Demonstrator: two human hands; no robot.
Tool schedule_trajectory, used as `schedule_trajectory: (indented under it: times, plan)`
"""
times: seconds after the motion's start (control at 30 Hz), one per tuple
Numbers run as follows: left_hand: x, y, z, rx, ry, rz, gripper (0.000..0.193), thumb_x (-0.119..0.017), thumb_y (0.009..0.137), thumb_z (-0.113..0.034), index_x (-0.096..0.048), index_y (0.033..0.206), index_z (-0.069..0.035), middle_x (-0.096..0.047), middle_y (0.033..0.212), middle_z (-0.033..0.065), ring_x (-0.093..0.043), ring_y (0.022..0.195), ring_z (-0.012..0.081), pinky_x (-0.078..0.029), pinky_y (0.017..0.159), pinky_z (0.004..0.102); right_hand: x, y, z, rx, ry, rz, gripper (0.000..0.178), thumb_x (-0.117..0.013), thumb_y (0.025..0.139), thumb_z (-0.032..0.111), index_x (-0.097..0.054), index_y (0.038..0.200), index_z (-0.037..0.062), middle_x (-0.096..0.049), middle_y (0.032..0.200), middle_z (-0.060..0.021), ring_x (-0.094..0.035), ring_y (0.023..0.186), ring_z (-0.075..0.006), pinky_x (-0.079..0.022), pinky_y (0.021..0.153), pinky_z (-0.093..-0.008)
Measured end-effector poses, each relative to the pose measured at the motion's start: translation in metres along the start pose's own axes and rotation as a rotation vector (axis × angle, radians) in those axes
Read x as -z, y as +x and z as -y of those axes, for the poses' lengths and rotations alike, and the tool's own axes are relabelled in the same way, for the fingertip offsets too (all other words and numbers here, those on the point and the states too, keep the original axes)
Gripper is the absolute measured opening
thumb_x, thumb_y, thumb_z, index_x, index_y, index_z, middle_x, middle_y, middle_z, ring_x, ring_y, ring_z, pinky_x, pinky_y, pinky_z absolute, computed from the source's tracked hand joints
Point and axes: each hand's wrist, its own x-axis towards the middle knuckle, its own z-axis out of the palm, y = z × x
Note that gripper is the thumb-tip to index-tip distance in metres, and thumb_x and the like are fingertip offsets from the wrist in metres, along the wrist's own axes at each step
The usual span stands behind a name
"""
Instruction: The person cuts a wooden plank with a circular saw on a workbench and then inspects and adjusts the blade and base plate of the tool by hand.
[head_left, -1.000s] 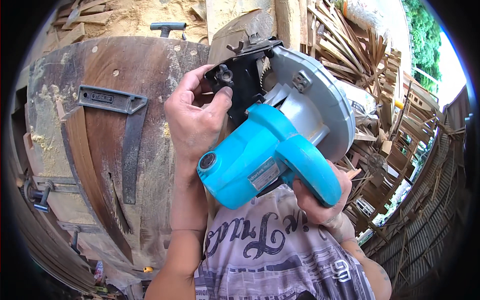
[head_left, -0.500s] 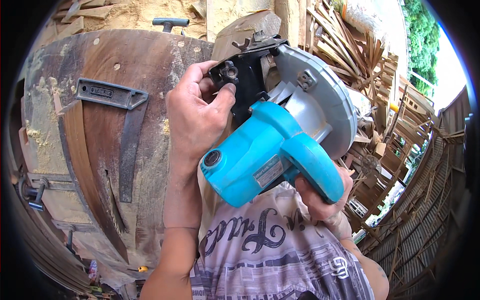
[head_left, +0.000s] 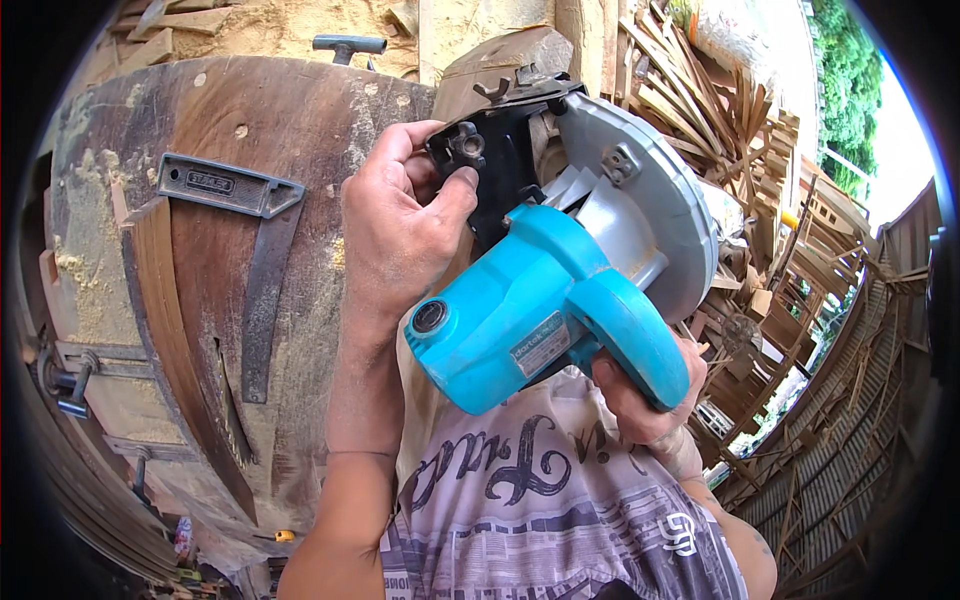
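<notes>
I hold a blue circular saw (head_left: 535, 310) up in front of my chest. Its grey blade guard (head_left: 645, 195) faces right and its black base plate (head_left: 505, 165) points up. My right hand (head_left: 640, 400) grips the blue rear handle from below. My left hand (head_left: 395, 235) is at the black base plate, thumb and fingers pinched on a small black knob (head_left: 466, 147).
A dusty wooden workbench top (head_left: 230, 250) lies to the left, with a metal try square (head_left: 255, 245) on it and a saw blade slot (head_left: 232, 415). Clamps (head_left: 65, 385) sit at its left edge. Stacked wood scraps (head_left: 720, 110) fill the right.
The saw and both hands have shifted slightly up and to the right. The left fingers stay pinched on the knob.
</notes>
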Motion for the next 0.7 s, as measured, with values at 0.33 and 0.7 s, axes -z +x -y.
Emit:
schedule_trajectory:
  times: [0.33,0.7]
  plan:
    - [0.0035,0.0027,-0.0001,0.007,-0.008,0.027,0.037,-0.068,0.091,0.002,-0.056,0.126,0.008,-0.072,0.092,0.0091,-0.064,0.08,0.007,-0.049,0.07,0.0216,0.0002,-0.0003,0.0012,-0.063,-0.019,0.02,0.037,-0.079,0.072,0.004,-0.071,0.107,-0.0045,-0.073,0.084,-0.0096,-0.071,0.068,-0.0159,-0.055,0.064,-0.0283]
    - [0.0051,0.004,0.0024,-0.011,0.016,0.024,0.036,-0.067,0.092,0.001,-0.055,0.125,0.007,-0.072,0.091,0.0088,-0.062,0.078,0.0064,-0.048,0.068,0.0218,0.0002,-0.002,-0.0048,0.041,-0.164,0.041,0.034,-0.079,0.07,0.004,-0.07,0.102,-0.0013,-0.069,0.082,-0.0086,-0.067,0.06,-0.0209,-0.052,0.056,-0.0307]
